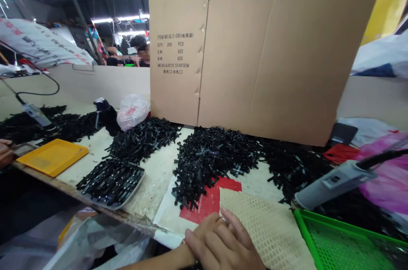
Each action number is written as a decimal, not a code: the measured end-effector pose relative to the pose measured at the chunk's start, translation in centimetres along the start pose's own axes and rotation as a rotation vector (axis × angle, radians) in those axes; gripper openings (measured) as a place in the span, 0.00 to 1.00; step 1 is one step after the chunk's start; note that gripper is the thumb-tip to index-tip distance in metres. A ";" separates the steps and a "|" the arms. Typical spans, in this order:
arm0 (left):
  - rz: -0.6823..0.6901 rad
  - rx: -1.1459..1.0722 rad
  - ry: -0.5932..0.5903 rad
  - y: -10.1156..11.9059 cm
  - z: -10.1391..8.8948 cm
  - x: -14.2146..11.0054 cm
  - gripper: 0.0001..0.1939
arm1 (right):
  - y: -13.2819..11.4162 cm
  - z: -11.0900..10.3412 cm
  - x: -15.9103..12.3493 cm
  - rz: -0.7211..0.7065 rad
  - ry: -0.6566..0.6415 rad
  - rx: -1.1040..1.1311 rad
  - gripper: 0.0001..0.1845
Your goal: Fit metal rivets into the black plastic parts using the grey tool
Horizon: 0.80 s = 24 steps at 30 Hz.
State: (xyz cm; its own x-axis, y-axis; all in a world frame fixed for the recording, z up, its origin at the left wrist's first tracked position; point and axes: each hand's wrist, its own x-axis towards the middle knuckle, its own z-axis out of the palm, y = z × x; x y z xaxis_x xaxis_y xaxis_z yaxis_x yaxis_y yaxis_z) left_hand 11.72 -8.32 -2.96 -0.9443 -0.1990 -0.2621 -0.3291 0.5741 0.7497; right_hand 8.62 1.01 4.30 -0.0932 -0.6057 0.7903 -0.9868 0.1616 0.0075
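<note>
My two hands are together at the bottom middle, in front of a pile of small black strip-like parts [210, 155]. My right hand [228, 246] lies over my left hand [205, 227], its fingers curled around it near the wrist. A ring shows on a finger between them. Most of the left fingers are hidden beneath the right hand. Under and beside the hands are a red printed sheet [199, 207] and a beige mat [270, 223] with a honeycomb pattern. No black part shows in either hand.
A green basket [350, 225] and a grey corded tool [334, 183] stand at right. To the left are a tray of black parts [111, 180], a yellow tray [52, 157] and another person's hand [5, 153]. A tall cardboard sheet [255, 57] rises behind the piles.
</note>
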 end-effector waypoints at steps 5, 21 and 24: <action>0.052 -0.132 -0.073 0.8 -0.3 -1.2 0.20 | 1.3 -0.7 -1.9 0.016 -0.163 0.261 0.21; -0.303 -1.477 0.007 3.3 -2.9 -4.8 0.26 | 2.0 -2.2 -5.8 0.614 -0.009 0.690 0.11; -0.271 -1.489 -0.059 3.6 -2.4 -4.6 0.24 | 2.6 -2.2 -6.0 0.511 -0.052 0.595 0.15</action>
State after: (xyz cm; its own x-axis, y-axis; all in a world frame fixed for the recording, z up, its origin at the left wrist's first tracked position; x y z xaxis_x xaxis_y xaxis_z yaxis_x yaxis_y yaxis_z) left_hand 14.87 -7.30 2.41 -0.8671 -0.1115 -0.4855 -0.2233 -0.7842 0.5789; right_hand 6.91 6.78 0.89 -0.5460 -0.6066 0.5778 -0.7238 -0.0058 -0.6900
